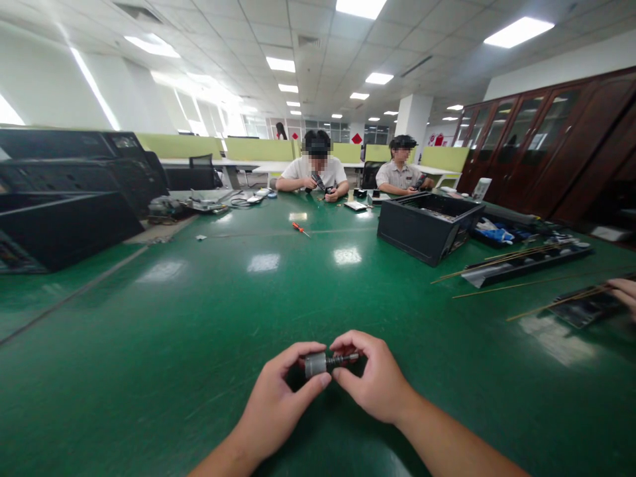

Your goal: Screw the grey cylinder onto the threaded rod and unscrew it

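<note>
Low in the middle of the head view, above the green table (218, 318), I hold a small grey cylinder with a thin, spring-like shaft (316, 364); it resembles a small motor. My left hand (275, 391) is closed round the cylinder body, thumb in front and fingers behind. At the other end, my right hand (375, 381) curls its thumb and fingers about the shaft, which points right. The two hands nearly meet at the fingertips. The fingers behind the part are partly hidden.
An orange-handled screwdriver (299, 228) lies farther off. Black computer cases stand left (69, 228) and right (427, 228). Thin brass-coloured rods (497, 291) lie at right near another person's hand (625, 291). Two people (293, 180) (390, 177) sit opposite, holding tools.
</note>
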The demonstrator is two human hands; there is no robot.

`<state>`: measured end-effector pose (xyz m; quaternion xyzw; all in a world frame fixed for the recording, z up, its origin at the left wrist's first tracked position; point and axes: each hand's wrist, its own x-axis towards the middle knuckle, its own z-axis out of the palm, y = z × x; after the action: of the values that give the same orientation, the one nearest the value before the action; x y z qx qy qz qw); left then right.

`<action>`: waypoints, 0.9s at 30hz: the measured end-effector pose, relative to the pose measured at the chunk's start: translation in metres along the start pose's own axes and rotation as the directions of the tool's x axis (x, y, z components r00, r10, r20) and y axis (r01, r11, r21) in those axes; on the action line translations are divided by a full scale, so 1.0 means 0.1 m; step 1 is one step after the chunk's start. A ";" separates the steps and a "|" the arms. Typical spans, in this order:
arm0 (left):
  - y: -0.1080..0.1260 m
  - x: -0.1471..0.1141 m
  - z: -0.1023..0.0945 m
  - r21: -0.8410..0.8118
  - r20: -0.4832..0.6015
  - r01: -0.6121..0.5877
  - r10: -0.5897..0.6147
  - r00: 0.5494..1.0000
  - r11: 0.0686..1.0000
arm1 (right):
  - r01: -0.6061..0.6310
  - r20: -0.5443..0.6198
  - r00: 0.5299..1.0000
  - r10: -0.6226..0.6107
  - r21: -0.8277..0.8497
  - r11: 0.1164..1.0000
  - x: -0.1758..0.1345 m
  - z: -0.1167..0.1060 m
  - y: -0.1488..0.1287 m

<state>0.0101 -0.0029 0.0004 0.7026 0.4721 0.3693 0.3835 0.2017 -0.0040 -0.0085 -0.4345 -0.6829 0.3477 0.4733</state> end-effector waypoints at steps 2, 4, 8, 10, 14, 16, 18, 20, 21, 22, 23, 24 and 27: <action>0.00 0.00 0.00 0.005 0.000 -0.002 0.002 1.000 1.000 | 0.016 -0.008 1.000 -0.016 -0.013 1.000 0.00 -0.01 -0.01; 0.00 0.00 0.00 0.006 -0.008 -0.001 0.001 1.000 1.000 | 0.044 -0.007 0.999 -0.044 -0.021 0.999 0.00 -0.01 -0.02; 0.02 -0.01 0.00 -0.005 -0.022 0.004 -0.004 1.000 1.000 | 0.080 0.000 0.997 -0.080 -0.009 0.997 -0.01 -0.01 -0.04; 0.03 -0.01 0.00 -0.002 -0.025 0.007 -0.007 1.000 1.000 | 0.079 -0.006 0.997 -0.079 -0.001 0.997 -0.01 -0.01 -0.04; 0.04 -0.01 0.01 0.013 -0.031 0.009 -0.009 0.999 1.000 | 0.063 -0.015 0.998 -0.063 -0.007 0.998 -0.01 -0.01 -0.05; 0.05 -0.01 0.01 0.026 -0.039 0.009 -0.008 0.999 1.000 | 0.049 -0.016 0.999 -0.049 -0.016 0.999 -0.01 -0.02 -0.05; 0.05 -0.01 0.01 0.045 -0.045 0.003 -0.001 0.999 0.999 | 0.032 -0.013 0.999 -0.032 -0.021 0.999 0.00 -0.02 -0.05; 0.05 -0.02 0.01 0.068 -0.041 -0.007 0.009 0.999 0.998 | 0.012 -0.006 1.000 -0.013 -0.025 1.000 0.00 -0.02 -0.06; 0.05 -0.02 0.01 0.078 -0.039 -0.012 0.015 0.999 0.997 | 0.005 -0.003 1.000 -0.005 -0.028 1.000 0.00 -0.02 -0.06; 0.05 -0.03 0.00 0.089 -0.039 -0.016 0.020 0.999 0.996 | -0.001 -0.001 1.000 0.001 -0.030 1.000 -0.01 -0.02 -0.07; 0.04 -0.03 0.00 0.098 -0.040 -0.020 0.024 0.999 0.995 | -0.005 0.001 1.000 0.005 -0.033 0.999 -0.01 -0.02 -0.07; 0.04 -0.03 0.00 0.105 -0.041 -0.023 0.028 0.999 0.994 | -0.007 0.003 1.000 0.007 -0.038 0.999 -0.01 -0.02 -0.07; 0.03 -0.02 0.00 0.112 -0.039 -0.030 0.034 0.999 0.993 | -0.010 0.008 1.000 0.010 -0.049 0.999 -0.02 -0.03 -0.07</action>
<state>0.0108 -0.0060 0.0026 0.7227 0.4884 0.3627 0.3280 0.2026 -0.0080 -0.0020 -0.4480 -0.6909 0.3350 0.4579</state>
